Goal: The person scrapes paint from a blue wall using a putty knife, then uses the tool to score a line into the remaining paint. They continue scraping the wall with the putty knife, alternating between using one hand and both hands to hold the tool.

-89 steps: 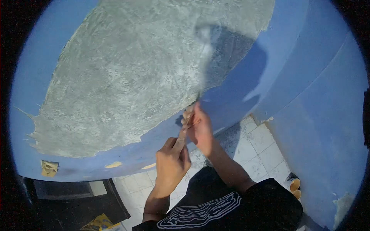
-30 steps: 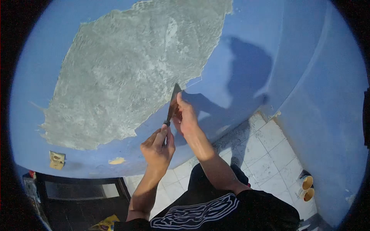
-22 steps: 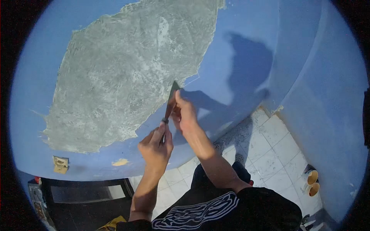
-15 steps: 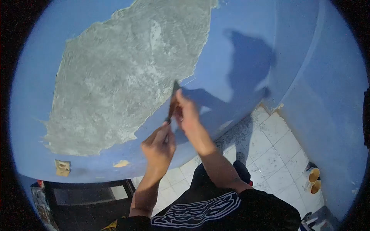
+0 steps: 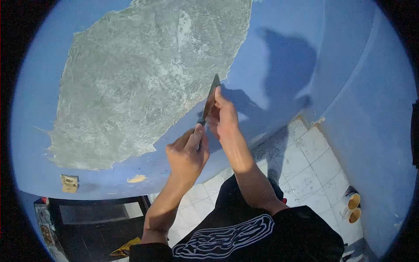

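Observation:
A scraper [image 5: 209,105] with a dark handle and a narrow-looking metal blade slants up and to the right in front of the wall. My left hand [image 5: 187,155] is wrapped around its handle. Higher up, my right hand [image 5: 228,117] grips the blade, thumb along its side and the other fingers partly hidden behind. The blade's tip is at the lower right edge of a rough grey patch [image 5: 131,87], where bare plaster meets blue paint [image 5: 248,56]. Whether the tip touches the wall I cannot tell.
A beige wall socket [image 5: 70,183] and a small chipped spot [image 5: 137,179] lie below the patch. Dark furniture [image 5: 96,231] with a yellow cloth [image 5: 125,247] stands lower left. Two cups or tubes [image 5: 354,207] are by the right wall on the white tiled floor [image 5: 307,174].
Both hands have moved up and to the right with the scraper, along the patch's edge. My view has shifted slightly. The grip on the tool looks the same.

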Motion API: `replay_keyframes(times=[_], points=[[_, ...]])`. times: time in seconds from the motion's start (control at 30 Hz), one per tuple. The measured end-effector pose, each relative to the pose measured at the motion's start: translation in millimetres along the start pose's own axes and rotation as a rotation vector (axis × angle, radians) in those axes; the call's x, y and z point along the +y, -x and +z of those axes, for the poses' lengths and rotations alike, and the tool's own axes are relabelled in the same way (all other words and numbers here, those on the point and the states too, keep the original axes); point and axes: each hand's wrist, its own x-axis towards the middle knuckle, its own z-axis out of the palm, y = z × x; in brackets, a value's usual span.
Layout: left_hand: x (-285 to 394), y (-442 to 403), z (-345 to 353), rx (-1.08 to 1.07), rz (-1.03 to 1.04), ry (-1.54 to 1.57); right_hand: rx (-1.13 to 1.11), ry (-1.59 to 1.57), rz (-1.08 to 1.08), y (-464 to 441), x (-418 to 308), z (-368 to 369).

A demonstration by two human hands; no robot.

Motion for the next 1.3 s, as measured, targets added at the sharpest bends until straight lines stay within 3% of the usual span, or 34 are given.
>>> replay_keyframes(times=[0.1, 0.17, 0.23, 0.3, 0.37, 0.5, 0.53, 0.57, 0.63, 0.7, 0.8, 0.83, 0.9, 1.1, 1.2, 1.27, 1.3], points=[[6.5, 0.0, -13.0, 0.012, 0.062, -0.04, 0.06, 0.071, 0.108, 13.6, 17.9, 13.6], [2.0, -1.9, -15.5, 0.058, -0.007, -0.005, 0.088, 0.084, 0.141, 8.5, 11.7, 16.7], [1.2, -2.5, -5.8, 0.049, 0.041, -0.024, -0.03, 0.062, 0.117, 4.1, 2.8, 2.5], [3.4, 0.7, -11.7, -0.085, -0.066, 0.011, -0.095, 0.049, 0.138, 10.2, 5.4, 4.7], [-2.1, -0.7, -17.1, 0.033, -0.006, 0.006, 0.064, 0.21, 0.126, 18.8, 16.4, 21.7], [0.7, -11.7, -7.8, -0.019, -0.065, -0.004, -0.018, 0.02, 0.057, -2.3, 3.9, -2.1], [3.5, -14.8, -4.4, -0.034, 0.031, -0.029, -0.011, -0.03, 0.069, -2.0, -0.7, -3.8], [5.7, -18.7, -2.8, -0.053, 0.134, -0.056, -0.017, -0.032, 0.065, -3.8, 0.6, -5.7], [11.7, -8.7, -22.0, -0.048, 0.085, -0.081, -0.083, 0.144, 0.258, -1.5, 12.6, -15.4], [13.6, -17.6, -21.4, -0.037, 0.069, -0.092, 0.013, 0.105, 0.197, 13.1, 11.2, 11.0], [24.2, -20.4, -14.4, -0.092, 0.147, -0.146, -0.259, -0.07, 0.226, -3.3, 1.5, -15.8], [22.6, -18.1, -18.5, -0.103, 0.133, -0.15, -0.251, -0.073, 0.243, -1.8, 10.4, -17.3], [16.4, -19.6, -29.3, -0.045, 0.115, -0.152, -0.015, -0.106, 0.272, 11.0, 14.2, 9.0], [10.0, -29.0, -24.5, -0.079, 0.051, -0.138, -0.053, 0.034, 0.211, 7.5, 11.4, 1.6], [14.1, -24.5, -26.0, -0.053, 0.076, -0.173, -0.201, -0.066, 0.271, -0.4, 14.8, 6.5], [16.0, -25.1, -19.1, -0.087, 0.101, -0.199, -0.133, -0.144, 0.141, 2.3, 6.8, 1.8], [15.0, -23.5, -19.3, -0.084, 0.094, -0.198, -0.259, -0.186, 0.215, 2.2, 1.3, -9.1]])
